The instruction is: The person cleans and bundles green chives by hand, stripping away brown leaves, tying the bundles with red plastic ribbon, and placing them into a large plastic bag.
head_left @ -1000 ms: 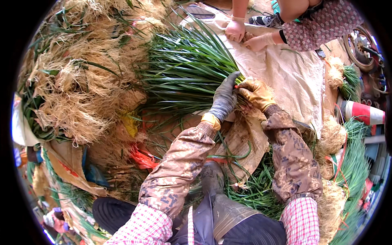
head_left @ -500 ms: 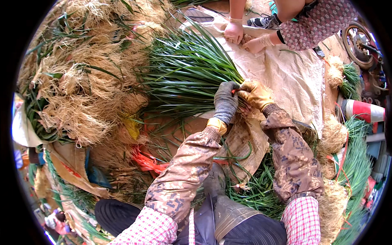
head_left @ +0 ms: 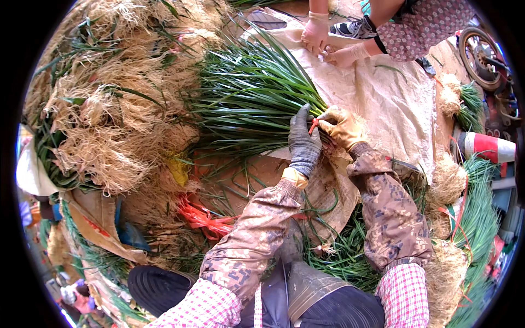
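The left hand [head_left: 304,141], in a grey glove, lies against the neck of the bunch [head_left: 246,90]; whether it grips is hard to tell. The right hand [head_left: 344,129], in a yellow glove, is just beside it, its curled fingers closed on a red tie [head_left: 313,127] at the stems. The bunch lies in front of the person – its green leaves fan out to the left, its neck between the hands. To its right spreads a beige sheet [head_left: 396,104]; beyond, another person's two gloved hands [head_left: 315,34] are close together over it.

Left of the bunch is a big heap [head_left: 104,131] of pale roots and leaves, with red strands [head_left: 205,218] near the left forearm. Loose greens [head_left: 350,257] lie by the knees. At right are more bundles [head_left: 476,213], a red-and-white cone [head_left: 485,147] and a wheel [head_left: 480,60].
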{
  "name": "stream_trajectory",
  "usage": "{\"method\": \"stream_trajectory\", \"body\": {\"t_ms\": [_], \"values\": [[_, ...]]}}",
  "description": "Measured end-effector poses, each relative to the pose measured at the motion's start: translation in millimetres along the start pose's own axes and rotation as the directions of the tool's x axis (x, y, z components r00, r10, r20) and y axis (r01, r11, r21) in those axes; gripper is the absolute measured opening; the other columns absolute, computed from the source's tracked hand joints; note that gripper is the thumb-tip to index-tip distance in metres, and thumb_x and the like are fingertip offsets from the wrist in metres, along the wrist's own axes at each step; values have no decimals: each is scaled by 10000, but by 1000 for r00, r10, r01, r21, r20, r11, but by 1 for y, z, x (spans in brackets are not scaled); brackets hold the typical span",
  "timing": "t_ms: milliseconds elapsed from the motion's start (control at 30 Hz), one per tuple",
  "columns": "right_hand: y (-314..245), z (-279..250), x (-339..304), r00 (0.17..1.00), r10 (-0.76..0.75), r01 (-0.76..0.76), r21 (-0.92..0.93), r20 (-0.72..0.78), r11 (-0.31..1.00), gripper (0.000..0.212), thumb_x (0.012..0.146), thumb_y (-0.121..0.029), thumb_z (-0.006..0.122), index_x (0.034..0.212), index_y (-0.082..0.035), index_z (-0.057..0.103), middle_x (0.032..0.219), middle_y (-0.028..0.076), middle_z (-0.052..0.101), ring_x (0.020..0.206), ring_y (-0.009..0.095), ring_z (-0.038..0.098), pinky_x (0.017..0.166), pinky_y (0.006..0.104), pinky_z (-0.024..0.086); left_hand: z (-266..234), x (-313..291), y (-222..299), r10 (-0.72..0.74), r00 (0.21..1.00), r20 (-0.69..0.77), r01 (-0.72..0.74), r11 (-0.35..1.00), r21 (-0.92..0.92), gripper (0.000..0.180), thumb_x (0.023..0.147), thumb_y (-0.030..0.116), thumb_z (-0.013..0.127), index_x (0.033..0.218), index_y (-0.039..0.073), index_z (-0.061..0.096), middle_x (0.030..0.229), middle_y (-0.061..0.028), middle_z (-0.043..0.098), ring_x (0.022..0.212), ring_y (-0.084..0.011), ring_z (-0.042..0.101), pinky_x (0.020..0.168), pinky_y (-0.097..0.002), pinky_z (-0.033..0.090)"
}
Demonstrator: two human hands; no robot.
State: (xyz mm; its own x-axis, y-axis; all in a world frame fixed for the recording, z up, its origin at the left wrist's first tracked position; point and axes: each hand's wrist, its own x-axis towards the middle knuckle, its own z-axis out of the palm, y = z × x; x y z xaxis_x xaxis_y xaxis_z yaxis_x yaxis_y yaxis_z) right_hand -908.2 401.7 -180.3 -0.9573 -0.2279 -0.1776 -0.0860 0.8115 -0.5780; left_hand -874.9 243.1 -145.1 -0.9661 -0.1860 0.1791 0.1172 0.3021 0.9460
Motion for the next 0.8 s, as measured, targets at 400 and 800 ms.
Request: {"method": "stream_trajectory", "body": {"t_ms": [400,800], "values": [[-22,7,-15,989,-88,116,252,-120,961,72,747,-61,644,804,-17,635,751,32,578,731,131,539,686,251,421,-5,-5,-22,-399,900,175,426,725,-541,196,773,-15,599,966,2,574,892,-63,606,786,-113,565,709,-228,476],[-23,-14,-12,992,-73,85,124,-100,989,135,754,-127,664,814,-13,624,768,34,592,747,115,543,687,248,426,-11,8,-25,43,973,225,7,976,-215,122,731,0,627,850,25,629,812,-68,568,748,-168,573,675,-258,465]]}}
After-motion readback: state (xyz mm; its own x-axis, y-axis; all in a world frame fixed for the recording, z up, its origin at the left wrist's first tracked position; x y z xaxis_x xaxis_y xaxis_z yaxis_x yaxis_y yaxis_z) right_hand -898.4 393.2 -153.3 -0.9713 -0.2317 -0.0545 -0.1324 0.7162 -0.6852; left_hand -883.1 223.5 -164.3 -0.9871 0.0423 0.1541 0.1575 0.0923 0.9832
